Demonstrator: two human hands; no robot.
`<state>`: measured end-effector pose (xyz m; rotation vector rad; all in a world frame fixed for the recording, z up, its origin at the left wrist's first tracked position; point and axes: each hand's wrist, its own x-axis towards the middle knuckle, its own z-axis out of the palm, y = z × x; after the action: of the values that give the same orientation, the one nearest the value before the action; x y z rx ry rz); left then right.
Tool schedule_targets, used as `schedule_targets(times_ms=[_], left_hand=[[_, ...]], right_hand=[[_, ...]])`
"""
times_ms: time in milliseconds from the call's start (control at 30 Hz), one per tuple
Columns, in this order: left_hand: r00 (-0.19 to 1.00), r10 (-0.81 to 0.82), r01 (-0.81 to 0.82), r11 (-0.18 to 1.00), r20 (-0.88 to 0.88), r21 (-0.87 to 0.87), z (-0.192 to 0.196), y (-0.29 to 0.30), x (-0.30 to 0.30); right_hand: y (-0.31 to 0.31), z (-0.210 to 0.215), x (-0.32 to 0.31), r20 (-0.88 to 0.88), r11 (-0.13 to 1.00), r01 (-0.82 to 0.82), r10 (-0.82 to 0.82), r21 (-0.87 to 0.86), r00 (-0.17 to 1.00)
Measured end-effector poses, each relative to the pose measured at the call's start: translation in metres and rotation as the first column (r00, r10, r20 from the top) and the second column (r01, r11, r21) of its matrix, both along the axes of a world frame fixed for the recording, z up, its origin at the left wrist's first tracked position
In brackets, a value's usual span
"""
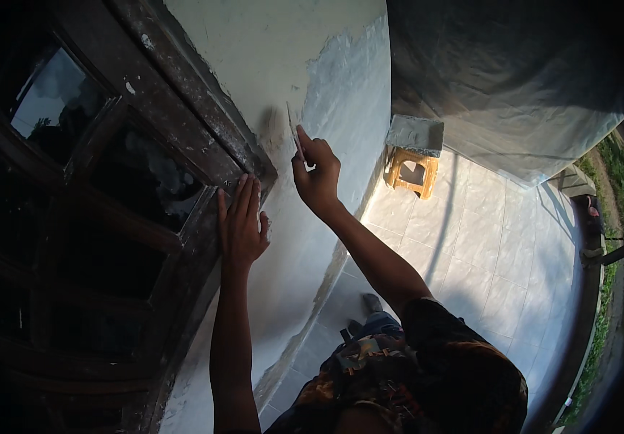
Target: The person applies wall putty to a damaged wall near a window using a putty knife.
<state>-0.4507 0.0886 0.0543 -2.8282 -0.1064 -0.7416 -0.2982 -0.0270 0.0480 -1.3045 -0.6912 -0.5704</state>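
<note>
My left hand lies with its fingers stretched out against the lower corner of the dark wooden window frame, where the frame meets the wall. My right hand is closed round the handle of a putty knife. The thin blade is seen nearly edge-on and points up, close to the wall; whether it touches cannot be told. The wall is beige above, with a patch of paler grey-white plaster to the right of the blade.
A grey rectangular tub stands on a yellow-orange stool by the wall's foot. A dark plastic sheet hangs behind it. Pale floor tiles stretch right towards grass. Dark window panes fill the left side.
</note>
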Motion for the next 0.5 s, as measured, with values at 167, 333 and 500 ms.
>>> schedule_targets(times_ms=[167,333,500], left_hand=[[1.0,-0.001,0.001,1.0,-0.002,-0.006,-0.004,-0.001,0.001],[0.993,0.079,-0.085,0.994,-0.086,-0.071,-0.004,0.002,-0.016],[0.997,0.042,-0.047,0.996,-0.072,-0.069,0.002,-0.003,-0.021]], right_hand=[[0.034,-0.003,0.022,0.137,0.983,0.136,-0.119,-0.125,0.983],[0.014,-0.057,-0.058,0.131,0.979,-0.07,0.096,-0.191,0.987],[-0.005,-0.007,-0.013,0.032,1.0,-0.026,0.026,-0.003,0.999]])
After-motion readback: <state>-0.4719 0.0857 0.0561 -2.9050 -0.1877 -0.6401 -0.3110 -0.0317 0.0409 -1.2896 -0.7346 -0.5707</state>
